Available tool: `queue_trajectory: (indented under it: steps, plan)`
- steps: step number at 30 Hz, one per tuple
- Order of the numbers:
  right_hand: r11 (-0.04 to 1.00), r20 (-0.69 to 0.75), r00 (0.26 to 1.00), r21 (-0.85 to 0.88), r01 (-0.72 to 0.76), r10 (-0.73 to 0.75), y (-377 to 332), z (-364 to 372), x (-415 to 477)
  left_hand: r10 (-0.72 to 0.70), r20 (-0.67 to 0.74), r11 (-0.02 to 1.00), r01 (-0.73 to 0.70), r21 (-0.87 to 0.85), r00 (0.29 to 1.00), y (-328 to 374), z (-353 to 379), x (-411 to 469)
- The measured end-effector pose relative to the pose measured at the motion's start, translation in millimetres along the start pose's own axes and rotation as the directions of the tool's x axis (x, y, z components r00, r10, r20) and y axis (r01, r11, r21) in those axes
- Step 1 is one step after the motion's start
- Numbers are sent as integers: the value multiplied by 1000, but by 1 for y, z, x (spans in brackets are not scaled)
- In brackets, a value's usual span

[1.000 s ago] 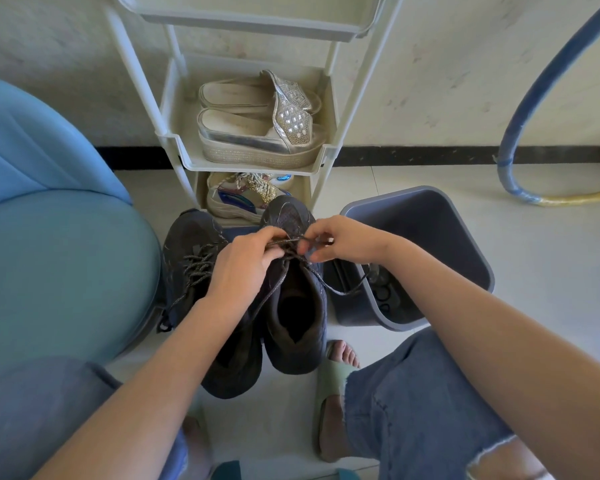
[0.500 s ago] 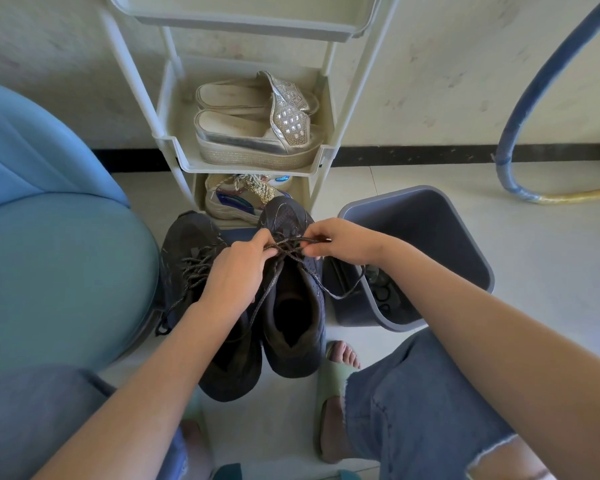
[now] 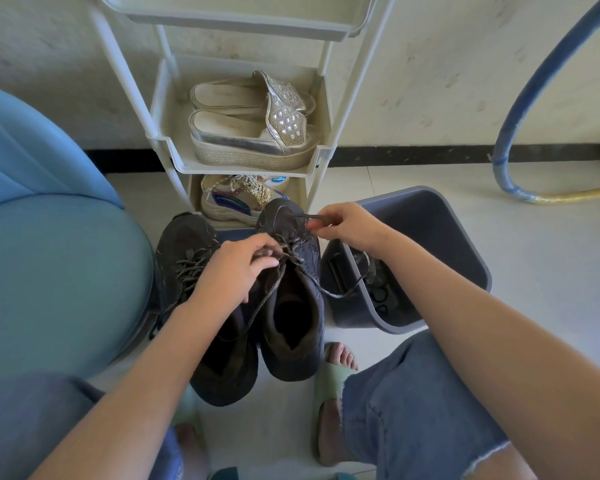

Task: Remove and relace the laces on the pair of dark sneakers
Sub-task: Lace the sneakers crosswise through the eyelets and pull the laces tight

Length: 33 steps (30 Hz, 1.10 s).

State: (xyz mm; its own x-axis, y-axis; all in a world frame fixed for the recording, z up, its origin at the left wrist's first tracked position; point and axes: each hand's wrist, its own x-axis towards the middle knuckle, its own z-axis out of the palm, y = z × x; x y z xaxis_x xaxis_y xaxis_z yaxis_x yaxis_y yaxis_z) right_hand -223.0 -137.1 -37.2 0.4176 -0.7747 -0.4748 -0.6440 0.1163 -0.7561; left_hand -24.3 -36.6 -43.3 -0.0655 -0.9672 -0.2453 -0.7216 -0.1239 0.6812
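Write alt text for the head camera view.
Two hands work the lace of a dark sneaker: the left hand holds the crossed lacing, and the right hand pinches a lace end near the toe. Its laced mate lies alongside, with a grey bin and a shoe rack nearby.

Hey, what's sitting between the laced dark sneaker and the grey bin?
The second dark sneaker, with the left hand and right hand pinching its lace; head view.

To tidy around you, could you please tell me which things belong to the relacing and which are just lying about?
Job: left sneaker, right sneaker, its lace, left hand, right hand.
Lying about: grey bin, silver sandals, shoe rack, blue hose.
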Motion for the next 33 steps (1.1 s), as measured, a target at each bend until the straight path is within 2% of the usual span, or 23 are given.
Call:
queue_trajectory:
  steps: [2, 5, 7, 11, 19, 22, 27, 30, 33]
  plan:
    - [999, -54, 997, -12, -52, 51, 6, 3, 5, -58, -36, 994, 54, -93, 998, -8, -4, 7]
    - [997, 24, 999, -72, -33, 35, 6, 11, 9, -187, -99, 973, 170, -155, 977, -19, -6, 18]
    - [994, 68, 998, -106, 13, -6, 1, 16, 12, -218, -110, 970, 203, -134, 970, -19, -2, 24]
    - [978, 84, 994, -192, 82, -67, -2, 24, 18, -204, -86, 975, 195, -103, 975, -13, 8, 30]
    - [975, 32, 995, -199, 100, -96, -4, 25, 20, -174, -115, 983, 166, -79, 978, 0, 13, 32]
    - [974, 42, 994, -203, 104, -98, -7, 21, 18, -116, -139, 993, 117, -1, 983, 6, 12, 33]
    - [948, 51, 995, -302, 97, -85, -10, 25, 22, -132, -92, 990, 136, 37, 987, 7, 8, 31]
    - [930, 58, 995, -355, 94, -78, -12, 26, 22, -140, -129, 982, 155, 106, 982, 5, 9, 29]
    - [943, 87, 992, -315, 111, -88, -12, 25, 20, -132, -122, 981, 147, 126, 984, 1, 11, 28]
